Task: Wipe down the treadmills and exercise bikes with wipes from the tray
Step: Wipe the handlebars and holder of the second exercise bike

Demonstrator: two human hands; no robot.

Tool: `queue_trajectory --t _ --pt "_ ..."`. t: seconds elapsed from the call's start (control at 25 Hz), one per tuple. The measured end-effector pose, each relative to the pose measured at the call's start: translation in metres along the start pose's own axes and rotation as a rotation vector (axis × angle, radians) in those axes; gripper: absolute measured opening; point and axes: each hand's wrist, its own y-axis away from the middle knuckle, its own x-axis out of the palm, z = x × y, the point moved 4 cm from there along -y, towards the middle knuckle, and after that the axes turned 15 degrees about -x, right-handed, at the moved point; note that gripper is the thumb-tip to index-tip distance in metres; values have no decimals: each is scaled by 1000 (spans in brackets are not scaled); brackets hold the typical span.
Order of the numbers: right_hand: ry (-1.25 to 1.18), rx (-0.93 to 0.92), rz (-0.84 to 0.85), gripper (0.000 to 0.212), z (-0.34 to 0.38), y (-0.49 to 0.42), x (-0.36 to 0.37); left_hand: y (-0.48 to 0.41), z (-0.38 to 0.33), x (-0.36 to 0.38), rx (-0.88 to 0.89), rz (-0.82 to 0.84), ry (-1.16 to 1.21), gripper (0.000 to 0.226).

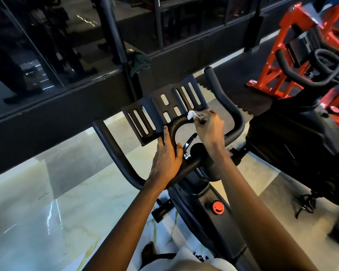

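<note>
A black exercise bike [202, 194] stands in front of me, with curved handlebars [114, 151] and a slotted tablet holder [164, 106]. My right hand [209, 128] pinches a small crumpled white wipe [191, 115] against the top of the inner handlebar loop [176, 124]. My left hand [166, 159] grips the left side of that same loop, fingers curled round it. A red knob [218, 207] sits on the bike frame below. The tray is out of view.
A second black bike [305, 141] stands to the right, with a red weight machine [294, 55] behind it. Dark glass panels and a black ledge [57, 106] run across the back. A green cloth [140, 62] lies on the ledge. Glossy marble floor [47, 212] spreads on the left.
</note>
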Motion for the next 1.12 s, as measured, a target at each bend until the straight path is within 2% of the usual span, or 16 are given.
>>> queue_trajectory --t 0.16,0.28,0.44,0.6,0.76,0.92,1.12 --pt "-91 -92 63 23 22 -5 18 1 0 1 3 -25 -39 70" --pt "-23 -28 52 20 0 -6 -7 3 -5 -1 130 -153 -179 62" --pt "76 26 95 13 -31 9 -31 0 -4 7 302 -93 -253 46" --pt "89 -90 180 14 -9 5 -20 -3 -2 10 311 -95 -234 41" --pt "110 -50 171 16 -21 19 -42 0 -3 7 327 -73 -228 42" --pt "77 23 201 16 -34 46 -66 13 -7 10 467 13 -334 55" --pt "-47 121 246 17 -41 56 -76 17 -5 9 465 35 -303 64"
